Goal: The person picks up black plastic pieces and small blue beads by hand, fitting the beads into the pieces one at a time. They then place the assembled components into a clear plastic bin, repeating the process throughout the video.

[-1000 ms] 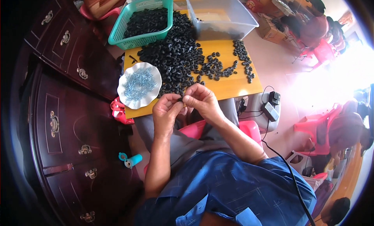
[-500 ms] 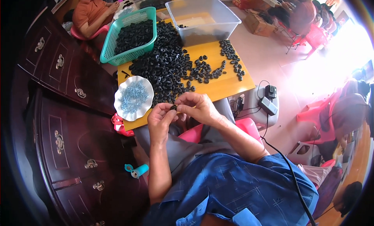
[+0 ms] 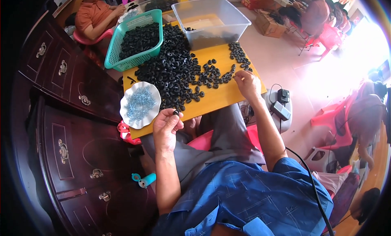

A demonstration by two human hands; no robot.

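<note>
Pinching one black piece in the left hand, just right of the white dish, long axis unclear. Well right of the dish, nearer the right hand: loose black pieces, just dishward of its fingertips; unable to tell whether grasping any.
</note>
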